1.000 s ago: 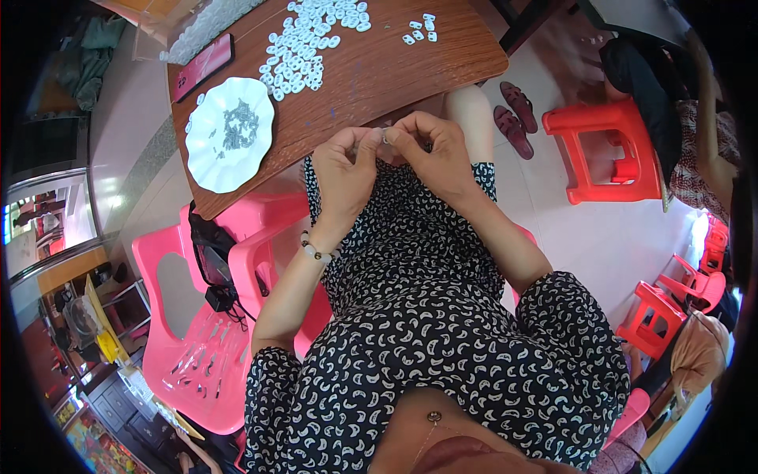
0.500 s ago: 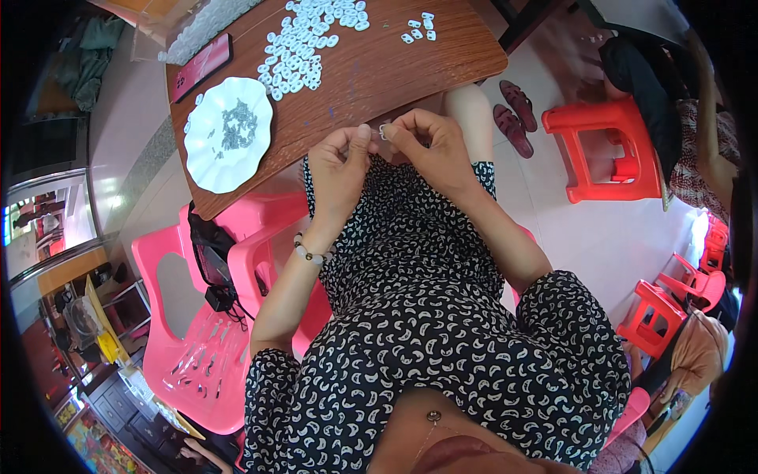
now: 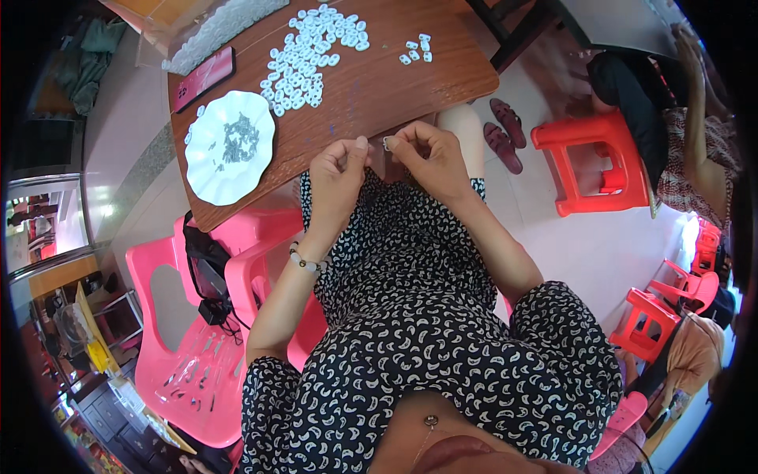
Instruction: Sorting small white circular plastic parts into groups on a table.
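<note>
In front of the table's near edge, my right hand (image 3: pixel 433 162) pinches a small white plastic piece (image 3: pixel 387 144) between thumb and forefinger. Its shape looks like the white oval pieces on the table. My left hand (image 3: pixel 339 175) is just left of it, thumb and forefinger pressed together; whatever it grips is too small to make out. A narrow gap separates the two hands' fingertips. Beyond them lies a loose pile of white oval pieces (image 3: pixel 296 91). A white scalloped plate (image 3: pixel 213 175) at the left bears many tiny grey parts (image 3: pixel 242 141).
The brown wooden table (image 3: pixel 371 99) also carries a pink phone (image 3: pixel 205 77), a few separate white pieces (image 3: pixel 415 50) and a clear bag of white pieces (image 3: pixel 225 31). A pink chair (image 3: pixel 189 387) with a black bag (image 3: pixel 207 268) stands left; a red stool (image 3: pixel 592 162) stands right, near another person.
The gap between my fingertips is slightly wider. My right hand keeps its pinch on the white piece. The whole view has shifted a little.
</note>
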`<state>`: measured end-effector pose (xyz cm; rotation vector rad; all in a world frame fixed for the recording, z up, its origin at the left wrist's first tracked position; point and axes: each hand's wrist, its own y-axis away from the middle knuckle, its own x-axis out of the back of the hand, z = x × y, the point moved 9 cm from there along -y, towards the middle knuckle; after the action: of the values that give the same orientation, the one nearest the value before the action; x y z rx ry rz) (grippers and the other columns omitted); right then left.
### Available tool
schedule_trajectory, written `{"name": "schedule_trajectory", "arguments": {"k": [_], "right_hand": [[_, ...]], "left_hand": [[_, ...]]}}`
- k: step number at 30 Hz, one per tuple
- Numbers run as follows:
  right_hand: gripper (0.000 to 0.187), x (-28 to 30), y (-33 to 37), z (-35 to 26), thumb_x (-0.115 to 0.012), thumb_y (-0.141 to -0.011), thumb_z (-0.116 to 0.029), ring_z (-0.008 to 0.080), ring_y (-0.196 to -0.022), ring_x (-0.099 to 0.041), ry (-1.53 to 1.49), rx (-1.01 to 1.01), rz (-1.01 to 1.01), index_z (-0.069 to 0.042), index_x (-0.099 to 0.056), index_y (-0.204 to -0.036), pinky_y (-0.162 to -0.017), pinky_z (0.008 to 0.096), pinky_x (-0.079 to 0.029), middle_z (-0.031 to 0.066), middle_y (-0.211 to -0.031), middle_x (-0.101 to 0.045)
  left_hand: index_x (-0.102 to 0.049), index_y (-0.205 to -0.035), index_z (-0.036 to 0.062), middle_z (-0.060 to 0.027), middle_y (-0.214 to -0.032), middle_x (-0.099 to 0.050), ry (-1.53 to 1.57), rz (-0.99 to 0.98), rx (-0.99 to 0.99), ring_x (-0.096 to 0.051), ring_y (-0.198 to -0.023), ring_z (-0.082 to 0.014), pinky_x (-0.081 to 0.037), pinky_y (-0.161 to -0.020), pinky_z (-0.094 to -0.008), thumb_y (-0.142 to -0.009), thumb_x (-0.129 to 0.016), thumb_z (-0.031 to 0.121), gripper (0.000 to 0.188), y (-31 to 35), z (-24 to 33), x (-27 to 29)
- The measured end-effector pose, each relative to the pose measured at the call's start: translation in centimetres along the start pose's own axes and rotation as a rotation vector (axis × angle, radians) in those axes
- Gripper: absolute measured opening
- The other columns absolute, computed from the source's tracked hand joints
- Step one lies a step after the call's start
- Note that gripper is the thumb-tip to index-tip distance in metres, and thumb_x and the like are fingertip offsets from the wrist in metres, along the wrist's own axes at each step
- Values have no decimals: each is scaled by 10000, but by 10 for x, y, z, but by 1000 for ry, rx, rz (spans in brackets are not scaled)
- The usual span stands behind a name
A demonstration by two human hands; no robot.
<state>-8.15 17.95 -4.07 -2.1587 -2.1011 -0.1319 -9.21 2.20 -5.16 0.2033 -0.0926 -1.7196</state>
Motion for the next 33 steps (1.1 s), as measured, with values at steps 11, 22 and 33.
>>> {"name": "schedule_trajectory", "arguments": {"k": [11,22,33], "right_hand": [[245,47,-60,-34,-666,-831,-277,296,-721,-603,747,185,298,-42,-660,-762,-648,421,-479,116,-687,-644],[219,34,-63,-48,-622,-851,-233,338,-838,-625,817,335,341,-46,-712,-921,-730,430,-501,177,-839,-686],[207,-40,10,-46,-759,-821,-118,77,-709,-555,-52,81,-147,-9,-700,-986,-614,227,-461,42,-812,-609]], "left_hand": [[-657,-842,9,48,-694,-567,58,-53,32,-416,-571,-2,-303,-502,-175,-976,-579,275,308,-11,1,4],[-643,-833,31,34,-675,-544,208,-103,172,-429,-545,-22,-321,-494,-166,-956,-606,317,312,-3,-5,15],[-658,-844,34,20,-714,-561,409,-208,312,-454,-602,-43,-358,-537,-194,-935,-645,259,244,21,-15,11]]}}
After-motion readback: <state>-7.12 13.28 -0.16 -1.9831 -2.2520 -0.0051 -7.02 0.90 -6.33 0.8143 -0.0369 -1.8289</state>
